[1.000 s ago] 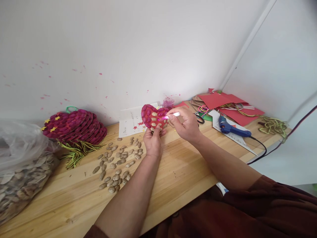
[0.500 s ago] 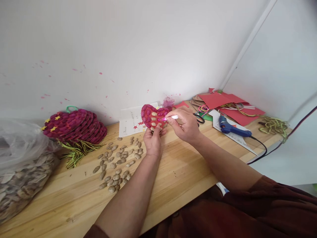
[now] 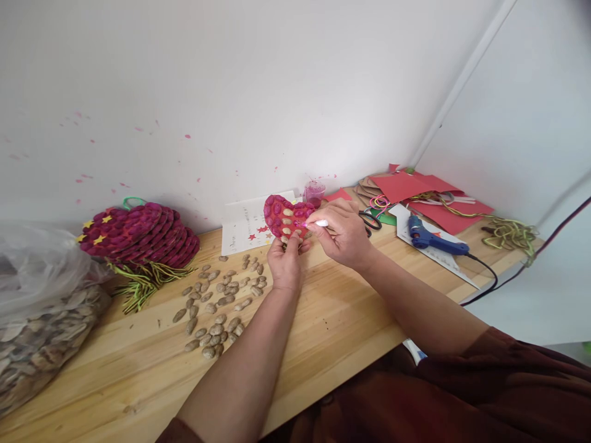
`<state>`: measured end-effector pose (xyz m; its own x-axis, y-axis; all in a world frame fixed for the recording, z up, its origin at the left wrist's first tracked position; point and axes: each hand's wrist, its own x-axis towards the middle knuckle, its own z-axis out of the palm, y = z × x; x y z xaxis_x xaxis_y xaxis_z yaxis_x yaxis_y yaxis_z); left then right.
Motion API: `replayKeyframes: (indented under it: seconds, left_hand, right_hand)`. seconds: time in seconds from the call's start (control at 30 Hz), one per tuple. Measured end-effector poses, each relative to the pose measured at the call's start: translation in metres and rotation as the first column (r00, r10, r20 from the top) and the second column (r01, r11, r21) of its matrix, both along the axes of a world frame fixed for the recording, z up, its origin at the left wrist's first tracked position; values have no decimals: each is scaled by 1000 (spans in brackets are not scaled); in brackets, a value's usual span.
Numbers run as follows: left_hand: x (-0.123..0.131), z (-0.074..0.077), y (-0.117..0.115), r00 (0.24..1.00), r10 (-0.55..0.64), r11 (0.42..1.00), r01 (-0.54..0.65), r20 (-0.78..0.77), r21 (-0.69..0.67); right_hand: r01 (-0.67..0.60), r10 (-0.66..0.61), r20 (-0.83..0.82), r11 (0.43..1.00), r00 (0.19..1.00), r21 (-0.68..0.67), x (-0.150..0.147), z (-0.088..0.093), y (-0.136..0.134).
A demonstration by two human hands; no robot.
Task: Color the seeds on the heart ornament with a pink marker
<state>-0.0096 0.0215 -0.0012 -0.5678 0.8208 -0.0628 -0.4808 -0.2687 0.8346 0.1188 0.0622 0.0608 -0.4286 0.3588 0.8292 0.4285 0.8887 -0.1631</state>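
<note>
I see the left hand [image 3: 284, 266] pinching the red heart [image 3: 288, 221] above the wooden bench [image 3: 341, 332], near its back edge. The right hand [image 3: 344, 234] pinches a white stick [image 3: 322, 223]. Behind the bench, the white wall [image 3: 277, 92] has pink spots [image 3: 187, 136].

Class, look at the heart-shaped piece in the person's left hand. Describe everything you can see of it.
The heart-shaped piece has a red face covered with rounded, peanut-like bumps. Many, especially along the upper edge, are glossy magenta; several in the middle and lower part are pale beige. It is held up, face toward the camera, its lower end gripped and partly hidden by the left hand. The right hand holds a white stick whose pinkish tip is at its right side.
</note>
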Motion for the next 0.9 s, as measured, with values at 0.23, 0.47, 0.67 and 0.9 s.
replayKeyframes:
  seconds: [0.23, 0.47, 0.67, 0.9]
  left_hand:
    - [0, -1, 0, 1000, -1, 1000, 1, -10, -1]
    - [-1, 3, 0, 999, 20, 999, -19, 43, -29]
    - [-1, 4, 0, 998, 22, 999, -20, 52, -42]
    - [0, 5, -1, 999, 18, 999, -17, 38, -35]
  right_hand:
    - [7, -7, -7, 1000, 1000, 2, 1, 0, 0]
    - [15, -15, 1, 998, 1000, -53, 3, -1, 4]
    - [23, -23, -40, 1000, 999, -9, 2, 0, 3]
    - [7, -9, -26, 997, 1000, -75, 2, 0, 4]
